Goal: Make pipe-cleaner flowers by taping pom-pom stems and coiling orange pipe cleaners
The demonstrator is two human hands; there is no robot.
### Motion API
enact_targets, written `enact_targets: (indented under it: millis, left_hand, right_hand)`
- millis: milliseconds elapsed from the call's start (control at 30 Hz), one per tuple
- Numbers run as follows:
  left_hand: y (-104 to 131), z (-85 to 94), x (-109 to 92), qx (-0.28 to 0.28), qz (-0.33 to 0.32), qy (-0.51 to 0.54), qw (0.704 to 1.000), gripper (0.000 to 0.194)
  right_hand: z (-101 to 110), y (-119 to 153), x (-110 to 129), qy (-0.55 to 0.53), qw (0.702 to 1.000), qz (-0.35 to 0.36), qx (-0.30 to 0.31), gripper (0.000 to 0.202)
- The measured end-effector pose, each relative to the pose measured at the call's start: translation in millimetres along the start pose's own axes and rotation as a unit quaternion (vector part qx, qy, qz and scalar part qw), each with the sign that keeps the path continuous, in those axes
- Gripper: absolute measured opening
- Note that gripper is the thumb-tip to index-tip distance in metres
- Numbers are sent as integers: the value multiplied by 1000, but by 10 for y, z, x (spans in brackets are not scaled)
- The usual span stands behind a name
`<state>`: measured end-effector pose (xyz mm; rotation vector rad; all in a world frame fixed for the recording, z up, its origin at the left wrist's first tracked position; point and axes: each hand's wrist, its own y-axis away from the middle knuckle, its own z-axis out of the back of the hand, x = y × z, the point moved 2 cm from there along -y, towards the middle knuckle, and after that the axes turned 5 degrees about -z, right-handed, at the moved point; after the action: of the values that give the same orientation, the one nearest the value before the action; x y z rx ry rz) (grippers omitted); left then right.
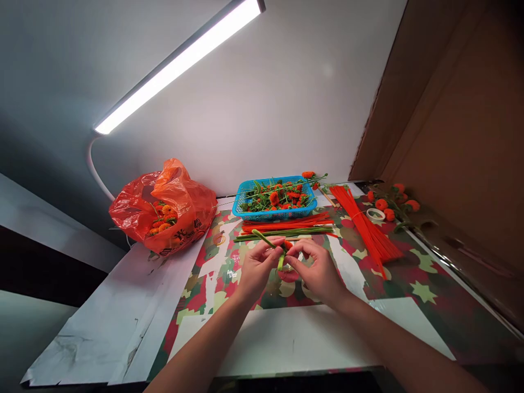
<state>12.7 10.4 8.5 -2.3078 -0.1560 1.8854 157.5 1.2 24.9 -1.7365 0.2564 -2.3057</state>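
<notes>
Over the middle of the table, my left hand (260,262) is closed in a pinch on a green pipe cleaner (262,238), whose one end sticks up to the left while another green piece hangs below the fingers. My right hand (317,267) meets it from the other side, its thumb and forefinger closed on a small orange flower (288,245) at the green piece. Fingertips cover most of where the two parts join. Just beyond the hands lie green pipe cleaners (241,238) and a row of red pipe cleaners (295,222).
A blue basket (275,216) of orange flowers stands at the back. To its left sits a red plastic bag (192,204) with flowers inside. On the right are a tied red bundle (362,226), a tape roll (375,214) and finished-looking flowers (381,204). A lamp (180,65) hangs above.
</notes>
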Motion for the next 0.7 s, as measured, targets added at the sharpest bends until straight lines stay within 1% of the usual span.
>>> enact_targets:
  millis: [133, 267, 333, 400, 467, 533, 600, 700]
  left_hand:
    - [-1, 21, 23, 17, 30, 12, 999, 31]
    - [-17, 57, 49, 28, 54, 17, 998, 36]
    - [-26, 72, 52, 22, 54, 10, 998, 33]
    - [-29, 76, 46, 15, 50, 2, 999, 28]
    - [-27, 70, 31, 6, 40, -7, 999, 25]
    - [-22, 57, 13, 1, 34, -14, 999, 26]
    - [-18, 43, -2, 0, 32, -17, 999, 30]
    - [-17, 34, -19, -1, 23, -18, 1000, 32]
  right_hand:
    - [-15, 0, -8, 3, 999, 40, 12, 10]
    - [-13, 6, -6, 43, 994, 94, 24, 13]
    - [-6, 12, 4, 75, 990, 123, 12, 13]
    - [-3, 19, 16, 108, 984, 143, -16, 10]
    - [-7, 25, 23, 128, 979, 152, -45, 9]
    - [-21, 30, 21, 132, 978, 150, -59, 10]
    - [-38, 32, 11, 127, 981, 139, -51, 12]
    - [-50, 34, -10, 112, 986, 127, -16, 15]
